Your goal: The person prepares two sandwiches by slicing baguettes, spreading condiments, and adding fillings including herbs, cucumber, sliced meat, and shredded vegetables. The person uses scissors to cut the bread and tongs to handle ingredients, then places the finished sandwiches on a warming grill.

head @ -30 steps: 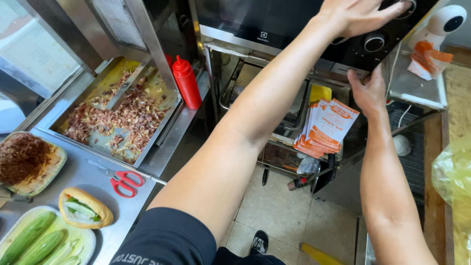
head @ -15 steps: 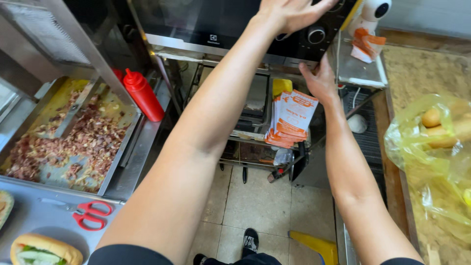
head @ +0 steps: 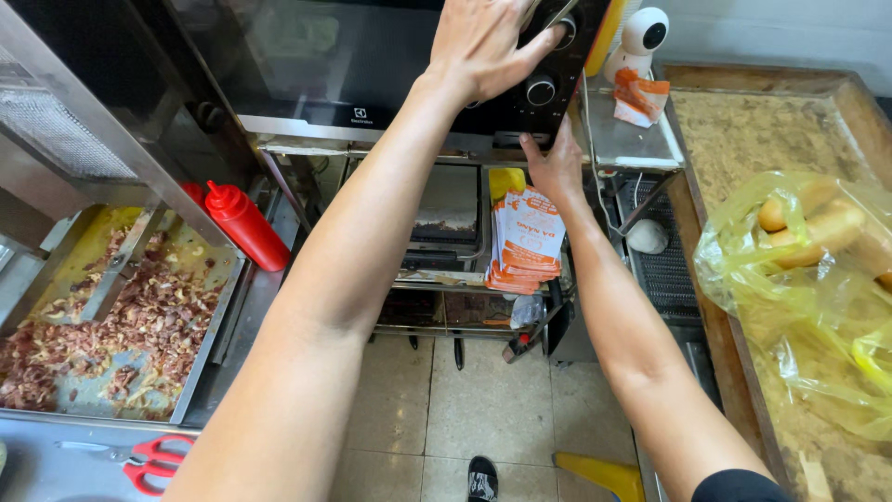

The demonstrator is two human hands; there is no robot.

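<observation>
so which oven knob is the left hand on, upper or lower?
The upper knob: the left hand covers it, thumb beside it. The lower knob sits bare below, just above the right hand.

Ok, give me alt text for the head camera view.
A person's left hand grips the oven's control panel while the right hand touches its lower edge. A red squeeze bottle stands left, bagged bread rolls right.

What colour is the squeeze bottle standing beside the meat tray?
Red all over, nozzle cap included: the squeeze bottle stands just right of the meat tray, clearest in the head view.
</observation>
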